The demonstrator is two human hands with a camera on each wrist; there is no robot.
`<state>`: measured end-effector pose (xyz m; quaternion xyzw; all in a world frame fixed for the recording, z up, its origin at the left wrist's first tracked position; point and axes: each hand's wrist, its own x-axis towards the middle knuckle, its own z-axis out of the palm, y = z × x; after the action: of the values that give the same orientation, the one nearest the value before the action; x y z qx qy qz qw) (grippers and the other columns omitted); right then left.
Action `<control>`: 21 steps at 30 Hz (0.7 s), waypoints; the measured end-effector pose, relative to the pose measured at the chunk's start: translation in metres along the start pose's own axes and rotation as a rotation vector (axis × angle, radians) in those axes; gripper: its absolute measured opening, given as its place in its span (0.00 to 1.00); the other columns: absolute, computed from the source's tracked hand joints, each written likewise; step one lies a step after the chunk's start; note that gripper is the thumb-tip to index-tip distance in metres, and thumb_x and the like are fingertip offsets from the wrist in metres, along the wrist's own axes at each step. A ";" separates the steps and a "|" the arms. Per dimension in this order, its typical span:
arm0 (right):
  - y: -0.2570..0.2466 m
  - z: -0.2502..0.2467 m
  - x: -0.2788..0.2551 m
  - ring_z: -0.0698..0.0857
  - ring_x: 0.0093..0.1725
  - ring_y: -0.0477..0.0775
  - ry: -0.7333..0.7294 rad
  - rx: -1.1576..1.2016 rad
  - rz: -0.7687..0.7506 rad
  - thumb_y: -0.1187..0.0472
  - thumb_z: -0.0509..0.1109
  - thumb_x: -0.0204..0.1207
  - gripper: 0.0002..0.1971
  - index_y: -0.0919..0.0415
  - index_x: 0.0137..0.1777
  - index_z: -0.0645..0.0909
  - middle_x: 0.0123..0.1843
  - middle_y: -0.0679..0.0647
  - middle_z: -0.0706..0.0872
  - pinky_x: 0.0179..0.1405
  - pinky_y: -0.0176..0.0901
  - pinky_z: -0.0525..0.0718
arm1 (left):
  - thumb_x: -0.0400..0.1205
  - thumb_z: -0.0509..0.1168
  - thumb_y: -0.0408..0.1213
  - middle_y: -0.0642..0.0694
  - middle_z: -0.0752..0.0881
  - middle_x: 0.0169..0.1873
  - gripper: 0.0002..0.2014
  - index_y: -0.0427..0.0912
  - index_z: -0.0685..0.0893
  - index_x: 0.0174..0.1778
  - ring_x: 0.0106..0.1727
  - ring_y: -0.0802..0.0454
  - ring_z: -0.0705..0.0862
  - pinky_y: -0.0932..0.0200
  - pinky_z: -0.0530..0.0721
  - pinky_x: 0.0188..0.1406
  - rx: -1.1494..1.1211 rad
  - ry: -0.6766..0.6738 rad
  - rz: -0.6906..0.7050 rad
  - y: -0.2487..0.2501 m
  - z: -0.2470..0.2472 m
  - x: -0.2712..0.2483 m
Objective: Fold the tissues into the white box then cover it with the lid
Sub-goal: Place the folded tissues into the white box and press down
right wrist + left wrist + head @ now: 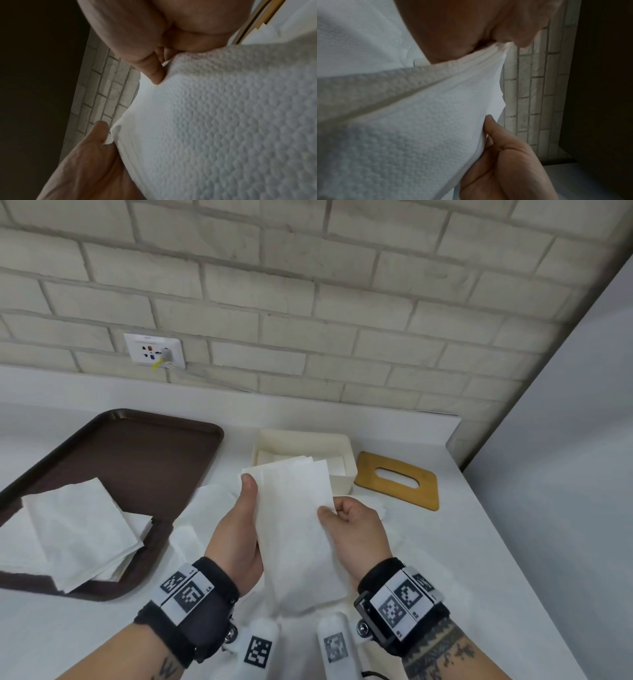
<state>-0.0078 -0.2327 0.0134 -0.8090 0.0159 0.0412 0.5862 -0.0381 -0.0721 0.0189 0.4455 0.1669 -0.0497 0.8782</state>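
A folded stack of white tissues [294,525] hangs in the air between both hands, just in front of the open white box [346,455]. My left hand [239,525] grips its left edge, thumb on top near the far corner. My right hand [356,522] pinches the right edge with curled fingers. The embossed tissue [402,128] fills the left wrist view and the tissue [214,121] fills the right wrist view too. Folded tissues lie inside the box. The wooden lid [397,481] with an oval slot lies flat on the counter right of the box.
A brown tray [137,460] at the left carries a pile of unfolded tissues [85,529]. More loose tissue [205,508] lies on the white counter under my hands. A brick wall with a socket [154,350] stands behind; a grey panel closes the right side.
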 end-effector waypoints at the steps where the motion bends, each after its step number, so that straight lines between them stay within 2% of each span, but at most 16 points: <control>1: 0.000 0.000 0.000 0.90 0.43 0.56 0.004 0.000 0.005 0.59 0.70 0.81 0.07 0.58 0.45 0.88 0.43 0.56 0.93 0.47 0.45 0.87 | 0.87 0.51 0.63 0.37 0.91 0.62 0.34 0.39 0.85 0.70 0.64 0.41 0.90 0.41 0.82 0.69 0.005 -0.014 -0.002 0.000 0.001 -0.001; 4: -0.002 -0.001 0.000 0.91 0.46 0.54 -0.008 0.012 0.008 0.60 0.70 0.82 0.06 0.57 0.47 0.89 0.44 0.51 0.94 0.51 0.46 0.88 | 0.91 0.53 0.54 0.37 0.93 0.59 0.26 0.37 0.85 0.68 0.59 0.42 0.93 0.45 0.90 0.59 0.031 -0.014 0.024 -0.001 0.003 -0.002; 7: -0.004 -0.004 0.000 0.87 0.38 0.54 -0.017 -0.020 0.001 0.57 0.69 0.82 0.10 0.61 0.44 0.88 0.38 0.49 0.91 0.45 0.45 0.84 | 0.93 0.53 0.50 0.37 0.93 0.58 0.24 0.36 0.84 0.68 0.58 0.42 0.93 0.43 0.86 0.61 0.050 0.017 0.045 -0.002 0.002 -0.002; 9: -0.002 -0.005 0.001 0.78 0.33 0.48 0.016 -0.065 -0.018 0.55 0.68 0.83 0.14 0.64 0.44 0.87 0.33 0.49 0.83 0.41 0.42 0.78 | 0.93 0.53 0.50 0.38 0.93 0.57 0.23 0.36 0.85 0.67 0.58 0.43 0.93 0.43 0.85 0.61 0.052 0.035 0.047 -0.002 0.002 -0.002; 10: 0.000 -0.006 0.002 0.77 0.32 0.44 0.046 -0.069 -0.024 0.53 0.67 0.83 0.14 0.62 0.45 0.88 0.32 0.46 0.82 0.40 0.38 0.77 | 0.93 0.53 0.50 0.39 0.93 0.57 0.23 0.37 0.85 0.67 0.58 0.44 0.93 0.43 0.84 0.62 0.050 0.043 0.047 -0.002 0.002 -0.002; 11: 0.000 -0.007 0.002 0.78 0.33 0.41 0.075 -0.064 -0.025 0.52 0.67 0.83 0.13 0.58 0.47 0.89 0.32 0.42 0.82 0.41 0.35 0.77 | 0.93 0.53 0.51 0.40 0.93 0.57 0.23 0.38 0.85 0.67 0.58 0.45 0.93 0.43 0.84 0.64 0.051 0.047 0.046 -0.002 0.002 -0.002; 13: 0.001 -0.008 0.004 0.79 0.37 0.41 0.119 -0.069 -0.034 0.49 0.67 0.83 0.11 0.53 0.50 0.89 0.35 0.40 0.82 0.45 0.35 0.77 | 0.93 0.52 0.52 0.41 0.93 0.59 0.24 0.39 0.85 0.68 0.60 0.45 0.92 0.42 0.83 0.67 0.053 0.044 0.038 -0.003 0.003 -0.003; 17: -0.004 -0.006 0.000 0.82 0.42 0.44 0.104 -0.130 -0.090 0.50 0.66 0.84 0.10 0.51 0.52 0.87 0.40 0.41 0.85 0.48 0.38 0.79 | 0.93 0.51 0.52 0.40 0.94 0.57 0.25 0.37 0.85 0.66 0.58 0.45 0.93 0.45 0.84 0.62 0.061 0.033 0.027 -0.005 0.006 -0.004; 21: -0.009 -0.006 -0.005 0.84 0.53 0.45 0.129 -0.170 -0.120 0.49 0.66 0.84 0.04 0.44 0.54 0.81 0.49 0.41 0.86 0.54 0.39 0.82 | 0.93 0.50 0.52 0.41 0.94 0.56 0.25 0.38 0.85 0.66 0.57 0.47 0.93 0.47 0.84 0.61 0.072 0.007 0.028 -0.007 0.008 -0.005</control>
<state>-0.0120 -0.2356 0.0239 -0.8563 0.0015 -0.0450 0.5145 -0.0429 -0.0829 0.0190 0.4793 0.1619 -0.0420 0.8616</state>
